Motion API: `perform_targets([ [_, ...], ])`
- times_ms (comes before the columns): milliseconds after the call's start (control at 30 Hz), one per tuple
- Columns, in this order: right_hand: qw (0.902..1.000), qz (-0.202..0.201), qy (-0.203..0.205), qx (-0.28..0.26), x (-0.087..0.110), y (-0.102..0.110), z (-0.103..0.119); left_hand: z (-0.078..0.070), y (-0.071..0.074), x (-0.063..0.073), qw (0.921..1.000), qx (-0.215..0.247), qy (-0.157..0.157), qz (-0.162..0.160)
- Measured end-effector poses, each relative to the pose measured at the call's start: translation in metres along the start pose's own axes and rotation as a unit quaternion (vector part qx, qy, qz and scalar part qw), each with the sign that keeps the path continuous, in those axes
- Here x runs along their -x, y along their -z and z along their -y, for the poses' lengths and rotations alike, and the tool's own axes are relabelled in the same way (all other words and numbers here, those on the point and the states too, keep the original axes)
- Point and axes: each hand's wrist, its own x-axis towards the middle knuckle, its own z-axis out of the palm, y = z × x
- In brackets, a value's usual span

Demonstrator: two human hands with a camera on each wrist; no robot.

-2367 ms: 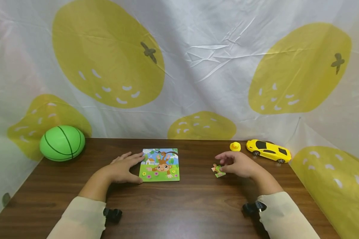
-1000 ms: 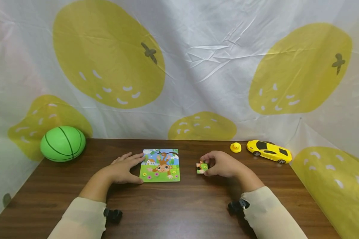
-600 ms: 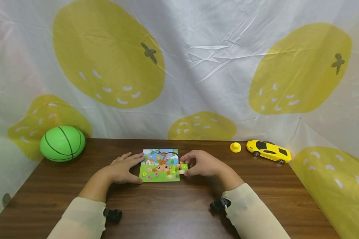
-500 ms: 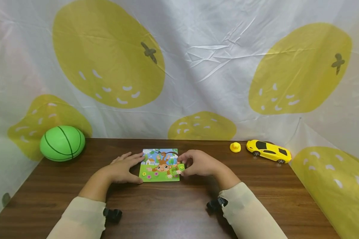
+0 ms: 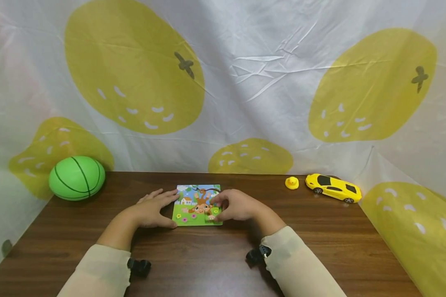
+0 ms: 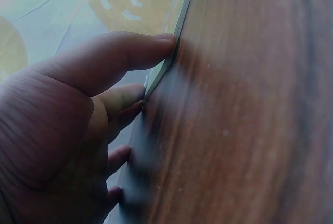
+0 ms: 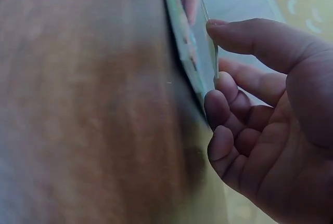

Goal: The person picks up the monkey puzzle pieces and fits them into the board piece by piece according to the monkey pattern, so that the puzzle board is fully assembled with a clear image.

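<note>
A square monkey jigsaw puzzle [image 5: 195, 214] lies flat on the table. At its left side, my left hand [image 5: 150, 210] is spread, and the thumb and a fingertip touch the board's edge; the left wrist view shows the left thumb [image 6: 135, 50] against that thin edge. My right hand [image 5: 239, 205] reaches over the board's right side, pinching a small puzzle piece [image 5: 212, 214] between thumb and fingers. Seen edge-on in the right wrist view, the piece [image 7: 213, 52] is held apart from the puzzle board [image 7: 184, 47]. The right fingers hide part of the picture's right side.
A green ball [image 5: 77, 178] with black lines sits at the back left of the brown wooden table [image 5: 200, 264]. Toward the back right are a small yellow duck [image 5: 292, 183] and a yellow toy car [image 5: 333, 187]. A lemon-print cloth [image 5: 241, 103] hangs behind.
My right hand has carried the puzzle piece leftward, from near the duck to over the board's right part. The left hand and the board have stayed in place.
</note>
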Motion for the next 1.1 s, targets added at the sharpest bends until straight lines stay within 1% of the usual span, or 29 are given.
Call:
perform_targets([
  [333,1.0000,0.003,-0.007,0.003,-0.0038,-0.0094,-0.0038,0.0024,-0.0015,-0.0017,1.0000,-0.003,0.001,-0.001],
  [500,1.0000,-0.001,-0.008,0.003,-0.0050,-0.0104,-0.0038,0.0009,-0.0012,-0.0009,1.0000,-0.005,0.003,0.001],
  [767,0.9997,-0.007,-0.016,0.019,-0.0057,-0.0106,-0.0016,-0.0022,0.0005,0.0018,1.0000,0.000,-0.003,0.000],
  [1100,0.9993,-0.003,-0.037,0.007,-0.0051,-0.0090,0.0047,-0.0021,0.0009,0.0017,1.0000,-0.002,-0.001,-0.001],
])
